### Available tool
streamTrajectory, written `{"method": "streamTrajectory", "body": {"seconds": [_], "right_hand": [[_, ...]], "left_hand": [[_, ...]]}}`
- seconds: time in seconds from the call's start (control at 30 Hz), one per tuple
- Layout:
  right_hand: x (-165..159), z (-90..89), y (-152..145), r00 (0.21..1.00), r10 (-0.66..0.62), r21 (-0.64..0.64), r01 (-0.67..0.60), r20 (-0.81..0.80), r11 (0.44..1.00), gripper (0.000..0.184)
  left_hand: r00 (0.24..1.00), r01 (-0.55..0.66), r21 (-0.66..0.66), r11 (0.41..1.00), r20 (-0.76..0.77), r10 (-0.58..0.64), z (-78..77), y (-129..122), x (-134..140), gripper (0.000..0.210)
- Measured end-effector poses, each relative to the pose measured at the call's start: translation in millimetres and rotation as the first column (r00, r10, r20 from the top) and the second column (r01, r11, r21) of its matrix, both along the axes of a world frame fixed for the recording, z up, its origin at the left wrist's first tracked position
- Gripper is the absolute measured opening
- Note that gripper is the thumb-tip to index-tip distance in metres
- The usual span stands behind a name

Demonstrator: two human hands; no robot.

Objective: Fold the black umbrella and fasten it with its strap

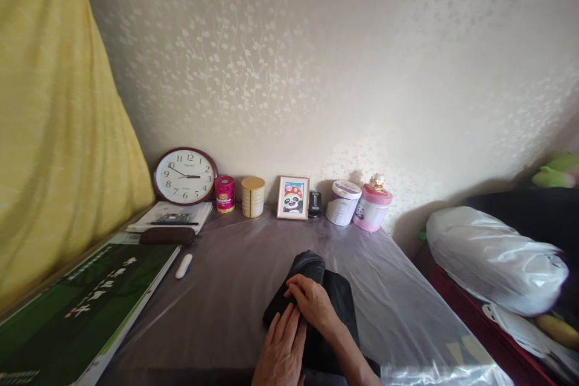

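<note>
A yellow curtain [58,120] is hanging at the left, beside a thick green book [104,301] lying on the table [217,313], whose greyish-purple cover is creasing and catching the light. A round wall clock [186,175] is standing upright just behind some papers [169,211], its hands showing about ten to three; a brown case [166,236] and a small white stick [183,266] are lying nearer. Along the patterned wall [398,72], a pink tin [225,194] and a yellow-lidded tin [253,197] are standing in a row.

At the near edge, mid-table, folded black fabric [341,298] is lying under a person's hands. The left hand [284,341] is pressing on it flat, fingers outstretched; the right hand [313,301] is resting just beyond, fingers slightly bent, and from here I cannot tell whether it is gripping any. Behind them a picture frame [292,217] is standing, then a purple-lidded tub [344,205] and a pink-lidded tub [372,210] bearing a gold figurine [376,182]. At far right, beyond the table, a bulging white plastic bag [493,256] is lying.
</note>
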State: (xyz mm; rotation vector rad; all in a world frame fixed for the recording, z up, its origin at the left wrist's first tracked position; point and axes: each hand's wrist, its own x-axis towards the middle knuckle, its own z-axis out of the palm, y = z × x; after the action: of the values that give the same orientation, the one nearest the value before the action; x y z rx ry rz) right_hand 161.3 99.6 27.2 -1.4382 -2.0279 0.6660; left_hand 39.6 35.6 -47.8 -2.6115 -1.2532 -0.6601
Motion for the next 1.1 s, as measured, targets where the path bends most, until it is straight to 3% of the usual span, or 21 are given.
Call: {"method": "streamTrajectory", "body": {"seconds": [0.17,0.33,0.6,0.73,0.87,1.1], "right_hand": [[11,5.2,-14,0.986,0.164,0.084,-0.165,0.017,0.983,0.025],[27,-6.2,-2,0.959,0.247,0.231,-0.275,0.142,0.933,0.026],[34,-30.4,50,0.961,0.147,0.309,-0.216,0.232,0.926,0.033],[38,-33.8,76,0.976,0.077,0.281,-0.134,0.203,0.950,0.032],[51,-33.0,89,0.987,-0.117,0.162,0.098,0.113,0.982,0.030],[117,-32.0,53,0.874,-0.484,0.092,0.478,0.052,0.874,0.042]], "left_hand": [[0.996,-0.075,-0.001,0.997,-0.056,0.075,-16.9,6,-3,0.079],[0.991,-0.133,-0.082,0.988,-0.013,0.132,-25.1,5,-3,0.081],[0.971,-0.223,-0.287,0.932,0.019,0.238,-17.6,-2,6,0.079],[0.969,-0.211,-0.419,0.883,0.028,0.245,-7.8,-2,5,0.082],[0.973,-0.150,-0.496,0.855,0.077,0.216,-3.5,-2,1,0.084],[0.951,-0.042,-0.440,0.897,0.259,0.171,-13.2,-6,-4,0.102]]}}
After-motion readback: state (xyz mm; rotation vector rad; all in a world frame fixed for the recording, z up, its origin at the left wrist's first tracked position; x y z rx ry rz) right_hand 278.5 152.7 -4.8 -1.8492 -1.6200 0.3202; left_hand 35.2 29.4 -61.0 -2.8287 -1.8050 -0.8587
